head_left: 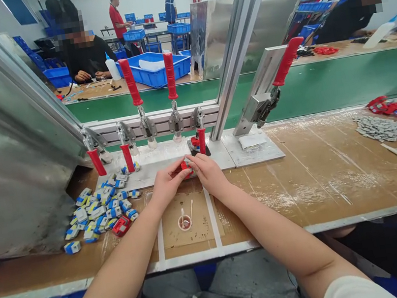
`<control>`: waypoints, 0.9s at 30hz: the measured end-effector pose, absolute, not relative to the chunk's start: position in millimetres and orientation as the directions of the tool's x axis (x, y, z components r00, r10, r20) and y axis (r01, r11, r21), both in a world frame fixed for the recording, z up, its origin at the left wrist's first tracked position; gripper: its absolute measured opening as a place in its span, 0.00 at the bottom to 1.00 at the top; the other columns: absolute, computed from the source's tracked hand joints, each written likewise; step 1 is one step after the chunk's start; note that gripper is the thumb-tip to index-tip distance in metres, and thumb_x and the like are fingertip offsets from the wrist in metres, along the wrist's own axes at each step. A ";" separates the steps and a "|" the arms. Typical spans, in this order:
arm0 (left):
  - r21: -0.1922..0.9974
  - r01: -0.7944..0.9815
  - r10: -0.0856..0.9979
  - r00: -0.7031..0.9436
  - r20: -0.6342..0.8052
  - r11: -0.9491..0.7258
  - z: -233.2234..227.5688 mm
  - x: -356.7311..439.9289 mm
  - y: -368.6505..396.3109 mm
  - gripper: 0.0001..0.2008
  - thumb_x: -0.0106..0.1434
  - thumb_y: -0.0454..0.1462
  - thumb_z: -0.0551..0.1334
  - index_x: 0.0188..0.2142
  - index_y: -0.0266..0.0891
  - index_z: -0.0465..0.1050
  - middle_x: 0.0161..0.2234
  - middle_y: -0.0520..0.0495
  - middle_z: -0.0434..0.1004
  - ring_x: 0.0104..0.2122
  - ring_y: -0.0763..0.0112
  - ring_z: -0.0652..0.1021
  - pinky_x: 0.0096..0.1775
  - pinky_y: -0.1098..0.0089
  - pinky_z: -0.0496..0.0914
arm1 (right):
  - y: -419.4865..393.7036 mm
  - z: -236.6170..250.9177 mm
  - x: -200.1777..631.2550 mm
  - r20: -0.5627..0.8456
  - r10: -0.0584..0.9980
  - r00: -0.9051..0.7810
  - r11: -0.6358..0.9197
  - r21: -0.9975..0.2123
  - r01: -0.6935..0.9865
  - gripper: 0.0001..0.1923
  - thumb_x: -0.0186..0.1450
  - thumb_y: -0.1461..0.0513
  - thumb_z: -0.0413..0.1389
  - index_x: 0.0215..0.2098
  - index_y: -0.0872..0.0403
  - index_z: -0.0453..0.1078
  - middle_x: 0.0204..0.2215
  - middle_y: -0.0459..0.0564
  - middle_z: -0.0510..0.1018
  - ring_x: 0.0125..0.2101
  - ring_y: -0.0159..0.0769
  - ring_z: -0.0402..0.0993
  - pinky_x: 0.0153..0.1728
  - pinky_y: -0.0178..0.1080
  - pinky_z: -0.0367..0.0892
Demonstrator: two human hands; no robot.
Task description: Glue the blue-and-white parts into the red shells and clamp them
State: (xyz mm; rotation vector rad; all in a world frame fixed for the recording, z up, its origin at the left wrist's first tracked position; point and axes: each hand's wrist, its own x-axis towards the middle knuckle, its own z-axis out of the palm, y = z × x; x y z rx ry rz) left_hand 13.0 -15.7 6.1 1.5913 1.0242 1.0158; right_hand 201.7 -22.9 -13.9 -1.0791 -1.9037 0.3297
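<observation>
Pinches a small red-and-grey piece (186, 167) between the fingertips of the left hand (168, 181) and the right hand (207, 173), around the near edge of the metal plate (224, 159). Grips from the left with thumb and fingers closed on the piece, and from the right with bent fingers at its right side; cannot tell how firmly, nor where the right thumb presses. Looks like close handwork on that one piece, perhaps pressing or turning a detail too small to make out. Works just on the near side of a red-handled clamp (202, 141), with another red part (195, 143) beside the handle. Has a small cup (184, 223) and a swab (192, 210) nearer, and a pile of blue-and-white pieces (99, 211) to the left. Calls next, by judgement, for steady fingertips and careful facing of the piece before loosening either grip.
</observation>
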 end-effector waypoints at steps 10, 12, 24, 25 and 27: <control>0.970 0.045 0.940 0.262 0.218 -0.238 19.6 31.4 -9.1 0.27 0.66 0.48 0.70 0.60 0.41 0.75 0.57 0.39 0.82 0.52 0.55 0.83 0.56 0.54 0.78 | -22.3 -10.5 201.6 0.305 0.947 0.097 0.297 -0.951 0.089 0.30 0.70 0.41 0.58 0.57 0.54 0.81 0.39 0.52 0.81 0.35 0.37 0.76 0.41 0.43 0.75; 0.951 0.086 0.933 0.238 0.271 -0.298 19.4 37.0 -6.7 0.26 0.64 0.48 0.71 0.58 0.40 0.76 0.57 0.38 0.82 0.52 0.56 0.83 0.57 0.54 0.78 | -20.5 -10.9 198.2 0.172 0.972 0.158 0.193 -0.973 -0.124 0.31 0.64 0.40 0.63 0.53 0.54 0.83 0.43 0.52 0.84 0.36 0.39 0.78 0.41 0.43 0.77; 0.985 0.015 0.950 0.266 0.161 -0.171 4.8 44.2 17.4 0.34 0.56 0.44 0.75 0.61 0.43 0.71 0.53 0.43 0.81 0.37 0.65 0.84 0.42 0.61 0.82 | -6.4 12.1 243.5 0.311 0.919 0.240 0.269 -0.943 0.194 0.26 0.67 0.37 0.56 0.41 0.50 0.68 0.36 0.48 0.80 0.38 0.38 0.77 0.45 0.43 0.73; 0.993 -0.032 0.955 0.273 0.114 -0.110 3.3 43.3 18.7 0.35 0.56 0.44 0.75 0.62 0.44 0.70 0.54 0.43 0.80 0.35 0.66 0.85 0.40 0.63 0.82 | -6.5 16.3 243.8 0.296 0.935 0.197 0.269 -0.951 0.151 0.26 0.67 0.36 0.56 0.39 0.49 0.65 0.33 0.46 0.78 0.38 0.38 0.76 0.44 0.43 0.74; 0.995 -0.092 0.958 0.279 0.059 -0.034 1.2 41.6 20.7 0.35 0.55 0.44 0.76 0.61 0.44 0.70 0.55 0.43 0.79 0.34 0.67 0.85 0.38 0.65 0.82 | -8.7 30.4 241.7 0.271 0.957 0.101 0.274 -0.962 -0.020 0.27 0.67 0.35 0.54 0.36 0.48 0.59 0.30 0.44 0.74 0.36 0.39 0.76 0.41 0.43 0.75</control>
